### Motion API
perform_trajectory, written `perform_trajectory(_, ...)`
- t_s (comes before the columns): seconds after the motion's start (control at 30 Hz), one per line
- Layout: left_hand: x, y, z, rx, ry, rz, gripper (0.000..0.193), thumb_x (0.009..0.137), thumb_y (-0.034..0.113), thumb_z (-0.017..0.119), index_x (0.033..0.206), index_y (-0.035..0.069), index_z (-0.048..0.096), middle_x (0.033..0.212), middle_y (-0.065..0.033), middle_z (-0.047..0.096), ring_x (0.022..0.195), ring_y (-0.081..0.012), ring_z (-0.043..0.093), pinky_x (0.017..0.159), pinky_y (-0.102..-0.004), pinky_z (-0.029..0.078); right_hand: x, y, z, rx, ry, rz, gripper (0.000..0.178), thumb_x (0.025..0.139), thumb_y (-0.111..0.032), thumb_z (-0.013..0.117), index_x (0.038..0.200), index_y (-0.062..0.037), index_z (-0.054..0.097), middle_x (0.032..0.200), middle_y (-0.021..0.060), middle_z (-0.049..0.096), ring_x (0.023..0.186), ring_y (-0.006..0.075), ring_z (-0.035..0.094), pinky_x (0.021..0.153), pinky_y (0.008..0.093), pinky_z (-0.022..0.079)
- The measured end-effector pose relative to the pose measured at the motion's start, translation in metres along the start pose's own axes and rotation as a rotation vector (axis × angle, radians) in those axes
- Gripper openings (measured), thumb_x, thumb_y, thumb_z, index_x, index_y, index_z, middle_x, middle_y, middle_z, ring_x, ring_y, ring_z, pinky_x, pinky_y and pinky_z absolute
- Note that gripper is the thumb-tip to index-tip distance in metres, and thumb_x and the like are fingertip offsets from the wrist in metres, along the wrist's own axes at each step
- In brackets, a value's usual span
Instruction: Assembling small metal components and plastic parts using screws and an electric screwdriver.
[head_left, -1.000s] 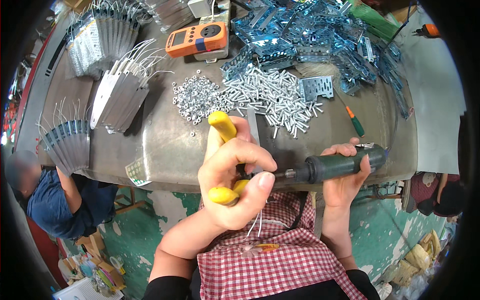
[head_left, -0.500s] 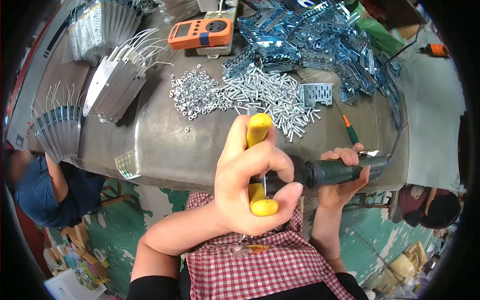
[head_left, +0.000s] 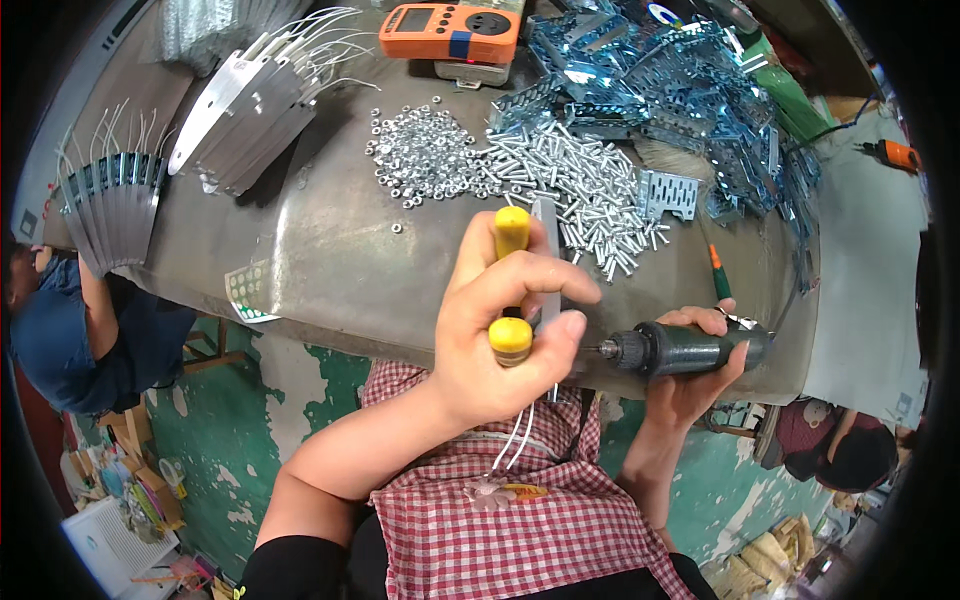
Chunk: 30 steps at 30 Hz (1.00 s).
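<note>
So, head view: left hand [head_left: 468,345] curls round yellow-handled pliers [head_left: 511,340], grey strip [head_left: 549,225] alongside near the bench edge, can't tell what pinches it. Right hand [head_left: 682,392] wraps a power screwdriver [head_left: 690,350], probably levelled to face the strip

On the table [head_left: 330,230], nuts [head_left: 425,152] are lying left of the screws [head_left: 585,185]. Brackets [head_left: 650,85] are lying behind the screws, a meter [head_left: 448,32] behind the nuts, a screwdriver [head_left: 719,274] to the right. In front, the left hand [head_left: 468,345] is holding pliers [head_left: 512,230]; the right hand [head_left: 684,393], a power driver [head_left: 690,350].
</note>
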<state>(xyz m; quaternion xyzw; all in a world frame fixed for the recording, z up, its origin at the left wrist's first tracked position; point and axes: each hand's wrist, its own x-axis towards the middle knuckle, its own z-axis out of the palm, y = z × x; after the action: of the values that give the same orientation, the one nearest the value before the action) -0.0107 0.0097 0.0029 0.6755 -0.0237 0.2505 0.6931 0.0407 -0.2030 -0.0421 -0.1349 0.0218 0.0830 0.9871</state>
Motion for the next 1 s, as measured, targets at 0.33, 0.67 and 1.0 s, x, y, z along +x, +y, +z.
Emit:
perform_trajectory(0.33, 0.001, -0.012, -0.005, -0.075, 0.006, -0.054, 0.022, 0.076, 0.015, 0.057, 0.095, 0.003, 0.06, 0.104, -0.0089, 0.038, 0.075, -0.0105, 0.038, 0.065, -0.0222, 0.032, -0.007, 0.004, -0.003, -0.19, 0.002, -0.059, 0.044, 0.082, -0.027, 0.059, 0.12, -0.0126, 0.043, 0.087, 0.0021, 0.051, 0.085, 0.0158, 0.046, 0.087, 0.0391, 0.035)
perform_trajectory(0.67, 0.002, -0.009, 0.006, -0.266, 0.114, -0.125, 0.026, 0.075, 0.023, 0.055, 0.095, 0.007, 0.05, 0.09, -0.0064, 0.038, 0.073, -0.0107, 0.034, 0.061, -0.0226, 0.031, -0.009, 0.012, -0.003, -0.191, 0.051, -0.101, 0.039, 0.08, -0.031, 0.061, 0.112, -0.0147, 0.044, 0.081, -0.0005, 0.052, 0.08, 0.0141, 0.047, 0.085, 0.0365, 0.035)
perform_trajectory(1.0, 0.005, -0.016, -0.009, -0.17, 0.151, -0.087, 0.023, 0.075, 0.022, 0.057, 0.087, 0.006, 0.047, 0.095, -0.0074, 0.041, 0.07, -0.0106, 0.037, 0.062, -0.0232, 0.035, 0.0, 0.022, 0.0, -0.166, -0.124, -0.081, 0.042, 0.081, -0.032, 0.06, 0.117, -0.015, 0.045, 0.082, -0.0016, 0.048, 0.079, 0.0127, 0.044, 0.088, 0.0368, 0.033)
